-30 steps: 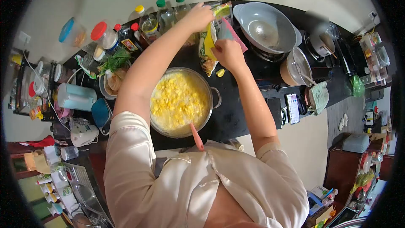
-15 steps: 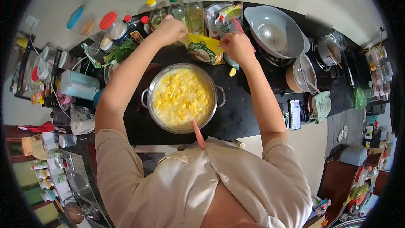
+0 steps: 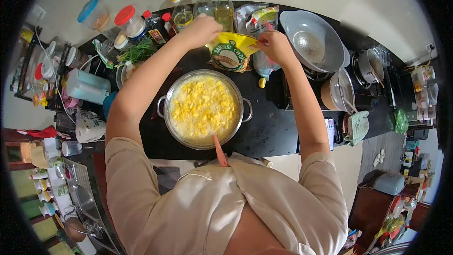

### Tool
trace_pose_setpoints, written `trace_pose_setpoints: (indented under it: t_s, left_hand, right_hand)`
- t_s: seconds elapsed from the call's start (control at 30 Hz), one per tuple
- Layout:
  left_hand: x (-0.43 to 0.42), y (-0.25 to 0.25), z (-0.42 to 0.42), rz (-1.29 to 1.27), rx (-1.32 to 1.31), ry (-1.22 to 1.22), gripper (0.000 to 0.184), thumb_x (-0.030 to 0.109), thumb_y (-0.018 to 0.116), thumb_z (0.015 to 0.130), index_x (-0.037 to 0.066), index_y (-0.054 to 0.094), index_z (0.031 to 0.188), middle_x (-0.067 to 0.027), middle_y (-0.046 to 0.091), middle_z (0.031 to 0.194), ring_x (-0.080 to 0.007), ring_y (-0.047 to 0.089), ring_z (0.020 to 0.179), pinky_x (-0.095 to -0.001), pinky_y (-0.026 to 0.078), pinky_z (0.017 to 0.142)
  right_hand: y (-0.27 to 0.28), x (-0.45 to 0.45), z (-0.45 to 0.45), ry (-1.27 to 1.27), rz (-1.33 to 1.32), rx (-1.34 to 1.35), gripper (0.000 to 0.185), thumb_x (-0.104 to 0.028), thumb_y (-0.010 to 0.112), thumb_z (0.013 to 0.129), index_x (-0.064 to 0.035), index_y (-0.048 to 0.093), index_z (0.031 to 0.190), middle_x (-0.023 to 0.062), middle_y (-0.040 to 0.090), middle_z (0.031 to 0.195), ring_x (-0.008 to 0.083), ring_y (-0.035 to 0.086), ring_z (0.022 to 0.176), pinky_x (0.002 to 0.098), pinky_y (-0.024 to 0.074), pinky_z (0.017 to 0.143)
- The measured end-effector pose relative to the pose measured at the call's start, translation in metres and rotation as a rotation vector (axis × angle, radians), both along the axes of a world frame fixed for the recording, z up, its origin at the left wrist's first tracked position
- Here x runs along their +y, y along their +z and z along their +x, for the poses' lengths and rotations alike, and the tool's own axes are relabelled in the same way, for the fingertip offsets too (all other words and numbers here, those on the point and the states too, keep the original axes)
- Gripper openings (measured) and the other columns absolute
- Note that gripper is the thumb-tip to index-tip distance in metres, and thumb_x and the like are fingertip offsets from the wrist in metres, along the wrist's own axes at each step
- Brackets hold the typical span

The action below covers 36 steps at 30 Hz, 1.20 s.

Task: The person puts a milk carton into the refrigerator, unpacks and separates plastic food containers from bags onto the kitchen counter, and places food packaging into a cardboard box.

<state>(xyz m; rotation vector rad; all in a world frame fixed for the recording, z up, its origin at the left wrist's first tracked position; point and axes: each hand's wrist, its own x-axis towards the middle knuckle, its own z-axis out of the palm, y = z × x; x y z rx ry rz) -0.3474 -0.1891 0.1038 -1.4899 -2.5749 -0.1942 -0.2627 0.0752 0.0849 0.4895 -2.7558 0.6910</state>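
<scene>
A yellow and green food bag [image 3: 230, 55] labelled "Bakers' Choice" stands upright on the counter behind the pot. My left hand [image 3: 204, 29] is closed on its upper left corner, the fingertips partly hidden. At the upper right corner, my right hand [image 3: 274, 46] pinches the bag's edge, so the top is stretched between both hands. Nearer to me sits a wide steel pot [image 3: 168, 123] with two side handles. Inside it are yellow chunks [image 3: 203, 106] in pale liquid. A pink-handled utensil [image 3: 220, 151] leans over the pot's near rim.
Oil bottles [image 3: 223, 12] and jars [image 3: 130, 19] line the wall. A large grey pan [image 3: 311, 42] rests on the stove at right, near a container with a spoon [image 3: 339, 92]. A small yellow piece [image 3: 262, 83] lies on the counter [image 3: 271, 127]. A phone [image 3: 329, 130] is partly behind my right arm.
The bag has turned more upright, and its printed front shows more fully. Both hands have shifted slightly to the right in view, still on its top corners. The pot stays in place.
</scene>
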Motion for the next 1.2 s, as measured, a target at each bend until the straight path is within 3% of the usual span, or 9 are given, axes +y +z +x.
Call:
trace_pose_setpoints:
  t_s: [0.23, 0.53, 0.63, 0.73, 1.0, 1.2]
  left_hand:
    - [0.015, 0.004, 0.011, -0.042, 0.049, 0.032, 0.014, 0.019, 0.062, 0.082, 0.010, 0.062, 0.091, -0.0066, 0.061, 0.081, -0.0243, 0.058, 0.086, -0.0382, 0.041, 0.081]
    - [0.017, -0.006, 0.010, -0.051, 0.007, 0.074, 0.012, 0.019, 0.061, 0.082, 0.010, 0.060, 0.088, -0.0048, 0.063, 0.084, -0.0253, 0.060, 0.086, -0.0406, 0.042, 0.079]
    - [0.022, -0.007, 0.016, 0.036, 0.053, 0.045, 0.013, 0.022, 0.060, 0.082, 0.010, 0.060, 0.088, -0.0037, 0.063, 0.085, -0.0243, 0.060, 0.089, -0.0406, 0.042, 0.081]
    - [0.030, -0.014, 0.012, 0.039, 0.105, -0.037, 0.013, 0.021, 0.059, 0.083, 0.011, 0.061, 0.090, -0.0036, 0.062, 0.085, -0.0240, 0.059, 0.090, -0.0399, 0.043, 0.081]
    - [0.030, -0.022, 0.015, 0.120, 0.122, -0.074, 0.017, 0.017, 0.058, 0.081, 0.010, 0.059, 0.096, -0.0044, 0.058, 0.087, -0.0231, 0.057, 0.089, -0.0378, 0.043, 0.079]
    - [0.033, -0.022, 0.022, 0.103, 0.106, -0.111, 0.015, 0.015, 0.058, 0.081, 0.010, 0.057, 0.095, -0.0050, 0.055, 0.085, -0.0240, 0.055, 0.091, -0.0367, 0.043, 0.080]
  right_hand:
    - [-0.001, -0.012, -0.001, -0.007, -0.050, -0.048, 0.020, -0.018, 0.066, 0.073, -0.0008, 0.068, 0.083, 0.0174, 0.065, 0.080, 0.0352, 0.063, 0.075, 0.0404, 0.0483, 0.078]
    - [0.004, -0.024, -0.007, 0.076, -0.025, -0.007, 0.015, -0.015, 0.069, 0.072, -0.0009, 0.065, 0.077, 0.0151, 0.064, 0.080, 0.0326, 0.063, 0.073, 0.0397, 0.0486, 0.069]
    - [0.002, -0.028, -0.009, 0.101, 0.001, 0.123, 0.013, -0.012, 0.068, 0.073, -0.0017, 0.066, 0.081, 0.0160, 0.063, 0.079, 0.0330, 0.063, 0.076, 0.0403, 0.0489, 0.067]
    - [-0.001, -0.037, -0.013, 0.093, -0.028, 0.053, 0.014, -0.012, 0.068, 0.073, -0.0016, 0.066, 0.081, 0.0160, 0.063, 0.080, 0.0337, 0.063, 0.076, 0.0411, 0.0490, 0.067]
    - [-0.009, -0.041, -0.012, 0.147, -0.135, 0.193, 0.012, -0.011, 0.065, 0.073, -0.0003, 0.064, 0.077, 0.0165, 0.060, 0.075, 0.0364, 0.060, 0.073, 0.0437, 0.0480, 0.065]
    - [-0.007, -0.047, -0.008, 0.116, -0.082, 0.181, 0.010, -0.011, 0.065, 0.073, -0.0011, 0.064, 0.074, 0.0155, 0.059, 0.071, 0.0353, 0.060, 0.070, 0.0441, 0.0478, 0.065]
